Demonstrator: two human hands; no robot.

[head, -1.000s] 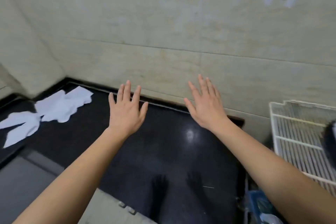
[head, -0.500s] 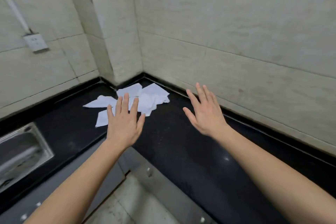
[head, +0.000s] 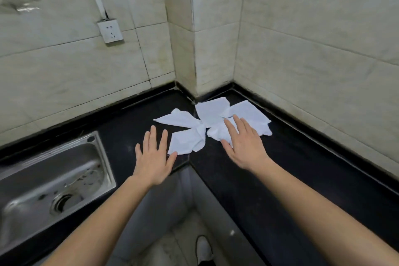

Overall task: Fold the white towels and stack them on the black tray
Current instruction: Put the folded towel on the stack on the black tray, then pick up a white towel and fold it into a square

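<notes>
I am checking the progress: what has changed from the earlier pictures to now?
The view turned left toward the corner, and both hands moved up to the white towels: the right hand is now over their right part, the left hand at their near left edge. Nothing was grasped. Both hands stay open; the towels stay unfolded on the countertop.

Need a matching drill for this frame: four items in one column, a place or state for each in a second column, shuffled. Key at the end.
Items
1. white towels
2. sink
3. wall socket
4. right hand

Places or states
A. set into the counter, at the left
B. open, fingers spread above the towels
C. on the tiled wall, upper left
D. crumpled, in the counter's far corner

Pairs: 1-D, 2-A, 3-C, 4-B
</notes>
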